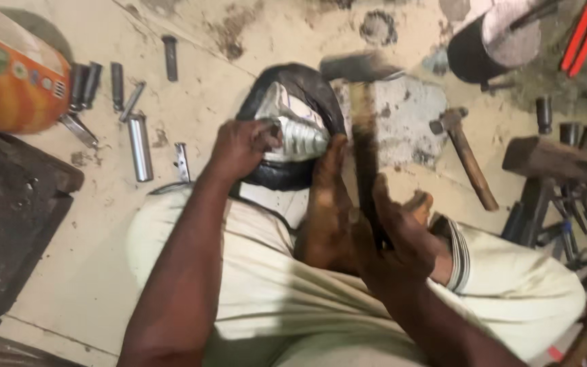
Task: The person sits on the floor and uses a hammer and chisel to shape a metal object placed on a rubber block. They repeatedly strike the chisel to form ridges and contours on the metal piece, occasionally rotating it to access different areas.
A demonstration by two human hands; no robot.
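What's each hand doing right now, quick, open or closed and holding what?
Left hand: closed on the ridged silver metal part resting on the black tyre-like ring.
Right hand: closed around the hammer handle, head raised and blurred.

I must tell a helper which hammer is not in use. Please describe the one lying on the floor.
Start at the pale concrete slab in the upper middle of the floor. Just right of it lies a small hammer with a brown wooden handle slanting down to the right. Unlike the blurred hammer in the right hand, nobody touches it.
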